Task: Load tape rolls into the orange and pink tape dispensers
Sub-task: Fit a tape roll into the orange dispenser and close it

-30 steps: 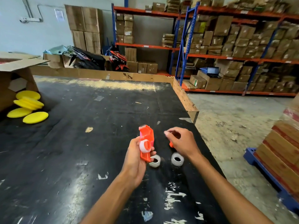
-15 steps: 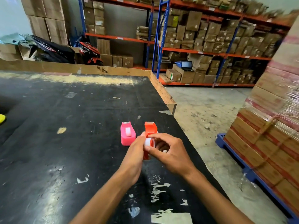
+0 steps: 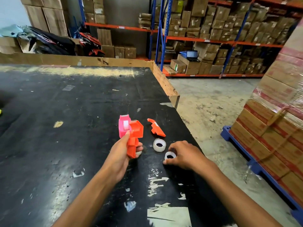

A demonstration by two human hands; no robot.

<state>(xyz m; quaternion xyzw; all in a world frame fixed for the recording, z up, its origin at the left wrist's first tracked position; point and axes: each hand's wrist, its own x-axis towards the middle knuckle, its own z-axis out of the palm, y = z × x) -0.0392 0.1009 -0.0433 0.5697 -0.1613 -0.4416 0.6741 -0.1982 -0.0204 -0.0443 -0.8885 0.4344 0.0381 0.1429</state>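
Note:
My left hand (image 3: 120, 154) grips the orange tape dispenser (image 3: 134, 136) a little above the black table (image 3: 65, 145). Just behind it stands the pink tape dispenser (image 3: 124, 126) with a white roll showing in its slot. A loose orange cover piece (image 3: 156, 128) lies on the table to the right. A clear tape roll (image 3: 159, 145) lies flat below that piece. My right hand (image 3: 185, 155) rests on the table with its fingers closed around a second tape roll (image 3: 170, 155). Whether the orange dispenser holds a roll is hidden.
The table's wooden edge (image 3: 165, 86) runs along the right, with concrete floor (image 3: 213, 104) beyond. A wrapped stack of cartons on a blue pallet (image 3: 270, 128) stands close at the right. Shelves of boxes (image 3: 213, 30) fill the back.
My right hand left the orange dispenser and dropped to the table onto a tape roll. The orange cover piece and two rolls now show; the view shifted.

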